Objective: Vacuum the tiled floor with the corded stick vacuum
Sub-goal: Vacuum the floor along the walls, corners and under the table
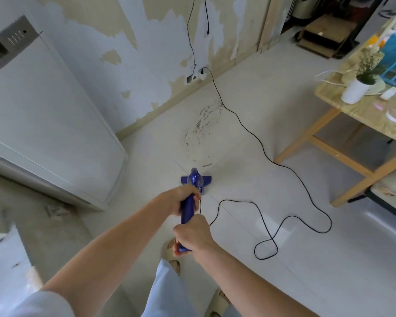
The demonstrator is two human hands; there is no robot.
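Note:
A blue corded stick vacuum (pixel 195 179) stands on the pale tiled floor (pixel 249 138), its flat head just short of a patch of scattered dirt (pixel 201 126). My left hand (pixel 181 200) grips the blue handle higher up toward the body. My right hand (pixel 192 234) is wrapped around the handle's end, closer to me. The black power cord (pixel 290 170) runs from the handle, loops over the floor to the right and leads to a wall socket (pixel 200 75).
A white fridge (pixel 46 124) stands at the left. A wooden table (pixel 361 110) with a potted plant (pixel 361 81) is at the right. Cardboard boxes (pixel 322 35) lie at the back right. My sandalled feet (pixel 174 255) are below the handle.

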